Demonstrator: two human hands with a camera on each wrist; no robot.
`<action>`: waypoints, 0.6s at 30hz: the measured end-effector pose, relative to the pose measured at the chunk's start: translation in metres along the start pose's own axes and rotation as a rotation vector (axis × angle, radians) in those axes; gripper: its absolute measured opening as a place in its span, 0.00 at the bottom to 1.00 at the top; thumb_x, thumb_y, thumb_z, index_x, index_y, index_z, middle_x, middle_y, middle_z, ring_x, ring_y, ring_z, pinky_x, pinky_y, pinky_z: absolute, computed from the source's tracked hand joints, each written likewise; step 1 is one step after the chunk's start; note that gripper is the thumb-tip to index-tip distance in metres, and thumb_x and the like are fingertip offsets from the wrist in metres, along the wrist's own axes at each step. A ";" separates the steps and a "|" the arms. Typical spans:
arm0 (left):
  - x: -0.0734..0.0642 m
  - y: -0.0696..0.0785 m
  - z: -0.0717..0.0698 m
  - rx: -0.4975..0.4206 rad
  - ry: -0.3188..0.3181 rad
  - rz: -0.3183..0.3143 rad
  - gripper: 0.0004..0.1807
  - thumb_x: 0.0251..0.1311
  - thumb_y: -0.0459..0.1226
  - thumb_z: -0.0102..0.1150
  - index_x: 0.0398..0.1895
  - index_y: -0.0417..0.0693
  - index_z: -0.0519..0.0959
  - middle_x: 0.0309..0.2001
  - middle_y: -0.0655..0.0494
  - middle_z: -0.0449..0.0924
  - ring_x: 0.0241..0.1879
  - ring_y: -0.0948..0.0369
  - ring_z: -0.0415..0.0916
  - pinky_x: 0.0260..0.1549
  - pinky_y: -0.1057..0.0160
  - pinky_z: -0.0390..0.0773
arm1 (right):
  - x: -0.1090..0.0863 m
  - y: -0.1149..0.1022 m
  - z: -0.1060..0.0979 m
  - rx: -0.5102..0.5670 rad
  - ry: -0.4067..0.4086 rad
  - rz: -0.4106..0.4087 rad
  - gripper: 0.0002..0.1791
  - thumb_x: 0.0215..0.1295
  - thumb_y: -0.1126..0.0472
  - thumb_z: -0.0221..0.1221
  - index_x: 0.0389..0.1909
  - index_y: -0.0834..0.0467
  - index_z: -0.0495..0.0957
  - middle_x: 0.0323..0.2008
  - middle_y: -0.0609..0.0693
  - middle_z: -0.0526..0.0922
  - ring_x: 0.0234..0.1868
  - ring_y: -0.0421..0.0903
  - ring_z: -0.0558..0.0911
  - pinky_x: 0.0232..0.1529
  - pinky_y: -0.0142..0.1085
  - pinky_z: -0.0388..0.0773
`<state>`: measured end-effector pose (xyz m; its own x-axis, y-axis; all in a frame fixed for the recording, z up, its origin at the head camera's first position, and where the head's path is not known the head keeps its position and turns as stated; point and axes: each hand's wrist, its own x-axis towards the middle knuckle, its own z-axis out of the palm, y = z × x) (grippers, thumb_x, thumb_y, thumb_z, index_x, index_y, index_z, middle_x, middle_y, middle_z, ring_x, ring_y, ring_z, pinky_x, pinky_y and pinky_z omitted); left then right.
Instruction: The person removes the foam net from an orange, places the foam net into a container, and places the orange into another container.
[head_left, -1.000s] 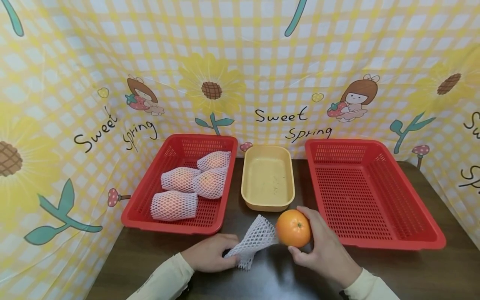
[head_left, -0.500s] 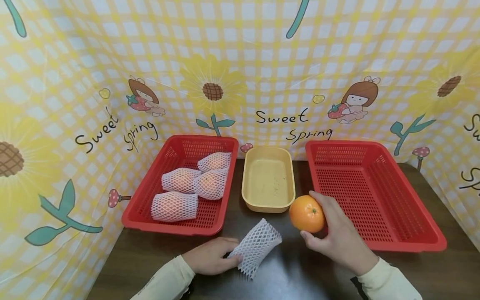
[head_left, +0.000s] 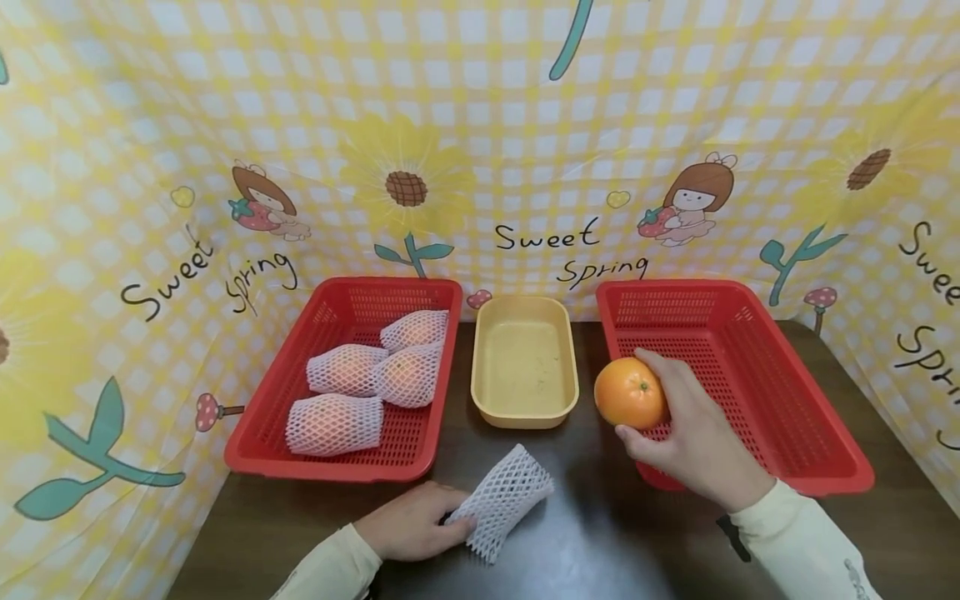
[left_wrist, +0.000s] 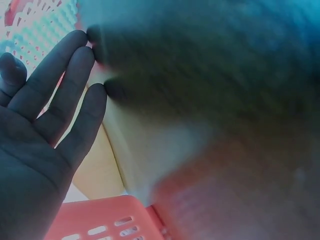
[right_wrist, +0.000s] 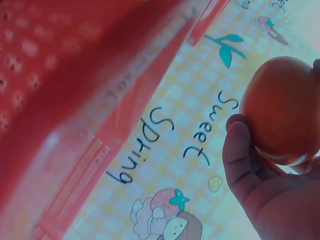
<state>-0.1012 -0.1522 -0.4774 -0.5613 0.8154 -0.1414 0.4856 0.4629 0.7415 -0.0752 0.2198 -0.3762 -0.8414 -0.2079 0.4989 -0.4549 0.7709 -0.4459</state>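
Observation:
In the head view my right hand (head_left: 701, 437) grips an orange (head_left: 630, 393) between thumb and fingers. The bare fruit is over the near left rim of the right red basket (head_left: 821, 492). From the right wrist, the same orange (right_wrist: 282, 107) sits against the thumb and fingers. Low in the middle, my left hand (head_left: 411, 523) pinches one end of a white foam fruit net (head_left: 508, 500), which looks flattened and has no fruit in it. In the left wrist view the fingers (left_wrist: 75, 95) extend beside the white netting (left_wrist: 42, 32).
At left, a red basket (head_left: 330, 472) holds several fruits in white foam nets (head_left: 335, 423). Between the two baskets stands a shallow yellow tub (head_left: 523, 367). A checked cloth (head_left: 495, 92) rises behind and beside the dark table (head_left: 585, 508).
My right hand has carried the orange away from the foam net, up and right to the right basket's rim. The left hand keeps the net near the same spot. The head view shifts slightly.

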 end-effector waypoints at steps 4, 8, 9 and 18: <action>-0.001 0.000 0.001 0.001 0.014 -0.003 0.07 0.73 0.47 0.54 0.42 0.61 0.82 0.35 0.73 0.79 0.34 0.72 0.74 0.37 0.68 0.74 | 0.005 0.006 -0.004 0.004 -0.022 0.043 0.50 0.46 0.58 0.77 0.70 0.58 0.62 0.54 0.53 0.72 0.50 0.47 0.73 0.44 0.52 0.80; -0.003 0.000 0.002 0.004 0.019 -0.007 0.08 0.73 0.46 0.54 0.42 0.60 0.82 0.35 0.73 0.78 0.34 0.72 0.74 0.37 0.68 0.74 | 0.010 0.013 -0.006 0.004 -0.043 0.074 0.50 0.47 0.59 0.77 0.70 0.58 0.62 0.55 0.53 0.71 0.51 0.48 0.72 0.44 0.54 0.81; -0.003 0.000 0.003 0.005 0.020 -0.007 0.08 0.73 0.46 0.54 0.42 0.60 0.82 0.35 0.73 0.79 0.34 0.72 0.74 0.37 0.68 0.74 | 0.012 0.014 -0.006 0.001 -0.048 0.080 0.50 0.47 0.58 0.78 0.70 0.58 0.62 0.55 0.53 0.71 0.51 0.49 0.72 0.44 0.54 0.81; -0.002 0.002 0.000 0.012 0.004 -0.020 0.09 0.72 0.46 0.54 0.45 0.59 0.83 0.36 0.73 0.78 0.35 0.72 0.74 0.38 0.68 0.74 | 0.030 0.026 -0.020 -0.027 -0.078 0.116 0.51 0.46 0.58 0.78 0.70 0.60 0.61 0.55 0.58 0.71 0.52 0.55 0.73 0.42 0.58 0.81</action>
<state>-0.0989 -0.1529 -0.4757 -0.5738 0.8045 -0.1535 0.4825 0.4835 0.7304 -0.1069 0.2456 -0.3583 -0.9085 -0.1618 0.3853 -0.3462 0.8079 -0.4769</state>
